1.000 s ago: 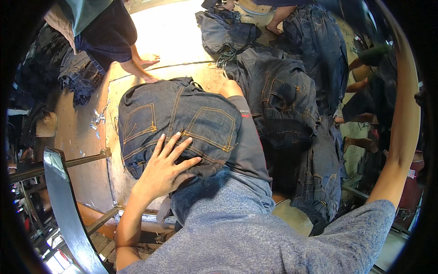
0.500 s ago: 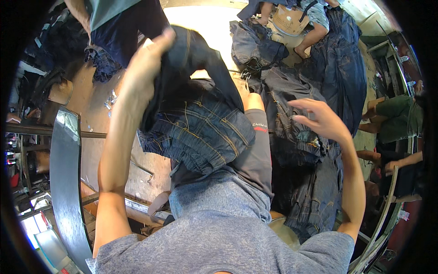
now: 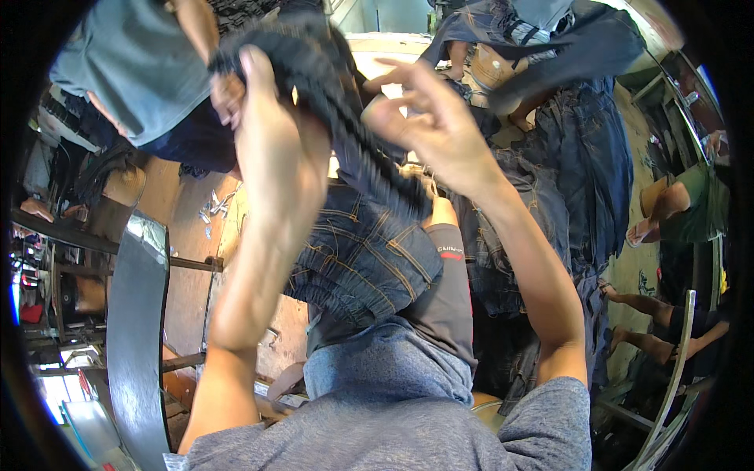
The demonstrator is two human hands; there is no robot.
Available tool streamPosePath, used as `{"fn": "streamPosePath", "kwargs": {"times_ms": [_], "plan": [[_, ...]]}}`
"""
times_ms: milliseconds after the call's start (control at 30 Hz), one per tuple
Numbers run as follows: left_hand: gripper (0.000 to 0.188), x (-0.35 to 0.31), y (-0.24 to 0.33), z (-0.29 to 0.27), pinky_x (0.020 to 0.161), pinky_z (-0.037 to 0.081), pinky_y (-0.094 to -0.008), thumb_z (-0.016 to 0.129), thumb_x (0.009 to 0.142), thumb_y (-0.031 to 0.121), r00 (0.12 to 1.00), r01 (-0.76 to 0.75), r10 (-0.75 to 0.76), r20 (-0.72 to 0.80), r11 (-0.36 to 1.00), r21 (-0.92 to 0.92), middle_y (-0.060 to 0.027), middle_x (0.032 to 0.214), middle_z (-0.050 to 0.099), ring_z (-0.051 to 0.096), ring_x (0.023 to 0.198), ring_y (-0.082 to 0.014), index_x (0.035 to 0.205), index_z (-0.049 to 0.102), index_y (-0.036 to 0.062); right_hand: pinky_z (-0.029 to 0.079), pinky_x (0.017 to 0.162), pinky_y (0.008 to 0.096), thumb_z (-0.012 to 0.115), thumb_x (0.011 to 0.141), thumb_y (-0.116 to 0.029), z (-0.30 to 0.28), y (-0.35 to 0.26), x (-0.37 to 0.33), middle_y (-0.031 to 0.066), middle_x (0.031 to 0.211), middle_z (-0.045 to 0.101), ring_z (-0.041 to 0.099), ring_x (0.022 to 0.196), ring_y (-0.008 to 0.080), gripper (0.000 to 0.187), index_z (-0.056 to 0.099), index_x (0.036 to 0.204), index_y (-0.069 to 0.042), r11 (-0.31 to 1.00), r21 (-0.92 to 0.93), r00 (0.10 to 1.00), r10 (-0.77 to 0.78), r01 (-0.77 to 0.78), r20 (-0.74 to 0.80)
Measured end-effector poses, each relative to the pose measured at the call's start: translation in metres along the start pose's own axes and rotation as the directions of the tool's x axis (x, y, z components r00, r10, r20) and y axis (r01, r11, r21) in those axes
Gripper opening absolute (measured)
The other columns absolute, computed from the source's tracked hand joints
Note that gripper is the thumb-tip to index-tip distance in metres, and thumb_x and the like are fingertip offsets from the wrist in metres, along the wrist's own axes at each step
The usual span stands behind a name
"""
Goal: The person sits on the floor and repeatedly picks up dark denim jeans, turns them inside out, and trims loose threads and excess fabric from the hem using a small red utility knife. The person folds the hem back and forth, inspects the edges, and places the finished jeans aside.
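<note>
My left hand [image 3: 271, 129], smeared by motion, is closed on a dark denim garment [image 3: 338, 102] lifted in front of me. A gathered, elastic-looking band on it slants down toward my knee. My right hand [image 3: 436, 129] hovers just right of that garment with its fingers apart, nothing held. Across my lap lies a dark blue denim garment [image 3: 369, 259] with orange stitching and a gathered edge; the raised one hides part of its top.
Piled denim [image 3: 581, 165] spreads along the right. A co-worker in a grey-blue shirt [image 3: 149, 71] stands at the upper left, a hand [image 3: 228, 98] close behind my left hand. Another person at the top right has dark cloth [image 3: 550, 67]. A black curved board [image 3: 137, 314] stands left.
Both my hands have moved up; the right one swung in from the right toward the lifted garment. That garment has risen off the lap stack. The co-worker at the upper left leans farther in.
</note>
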State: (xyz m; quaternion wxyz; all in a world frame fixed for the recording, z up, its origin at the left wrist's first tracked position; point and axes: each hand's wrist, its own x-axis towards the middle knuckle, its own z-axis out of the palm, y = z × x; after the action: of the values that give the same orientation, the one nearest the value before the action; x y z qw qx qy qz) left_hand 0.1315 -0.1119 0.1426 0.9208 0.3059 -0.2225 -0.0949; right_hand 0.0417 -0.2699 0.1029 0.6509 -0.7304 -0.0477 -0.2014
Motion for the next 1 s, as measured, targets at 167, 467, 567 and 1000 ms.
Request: {"fn": "streamPosePath", "kwargs": {"times_ms": [167,467,567,1000], "plan": [[0.048,-0.065,-0.014,-0.055,0.112,0.058,-0.0462,0.050,0.120,0.043,0.933,0.235,-0.224,-0.281,0.972,0.003,-0.0145,0.134,0.072,0.071,0.123,-0.0278,0.143,0.058,0.0022,0.062,0.095,0.0366,0.095,0.091,-0.027,0.013,0.028,-0.040,0.0142,0.147,0.051,0.070,0.122,0.0266,0.094,0.043,0.168,-0.014,0.965,-0.154,0.931,0.249,-0.214,0.268],[0.042,-0.107,-0.035,-0.093,0.117,0.050,-0.0396,0.057,0.101,-0.005,0.955,0.142,-0.110,-0.276,0.985,0.099,-0.0092,0.133,0.068,0.065,0.126,-0.0233,0.141,0.057,0.0077,0.063,0.090,0.0326,0.072,0.093,0.003,0.043,0.061,-0.082,0.0109,0.136,0.066,0.071,0.118,0.0154,0.071,0.047,0.158,-0.013,0.944,-0.008,0.922,0.324,-0.330,0.210],[0.064,-0.112,-0.029,-0.097,0.115,0.048,-0.0363,0.057,0.093,-0.016,0.938,0.198,-0.117,-0.326,0.953,0.229,-0.0083,0.137,0.066,0.064,0.127,-0.0204,0.153,0.050,0.0067,0.057,0.091,0.0274,0.062,0.094,0.011,0.034,0.060,-0.072,0.0101,0.129,0.070,0.071,0.114,0.0122,0.068,0.048,0.156,-0.012,0.935,0.014,0.915,0.344,-0.354,0.210],[0.072,-0.180,-0.005,-0.122,0.121,0.043,-0.0372,0.058,0.092,-0.017,0.976,0.210,-0.106,-0.192,0.709,0.673,-0.0149,0.153,0.059,0.059,0.139,-0.0238,0.161,0.041,-0.0037,0.057,0.084,0.0236,0.066,0.098,0.011,0.000,0.044,-0.085,0.0111,0.118,0.075,0.071,0.100,0.0100,0.061,0.052,0.154,-0.007,0.904,0.004,0.887,0.419,-0.428,0.196]]}}
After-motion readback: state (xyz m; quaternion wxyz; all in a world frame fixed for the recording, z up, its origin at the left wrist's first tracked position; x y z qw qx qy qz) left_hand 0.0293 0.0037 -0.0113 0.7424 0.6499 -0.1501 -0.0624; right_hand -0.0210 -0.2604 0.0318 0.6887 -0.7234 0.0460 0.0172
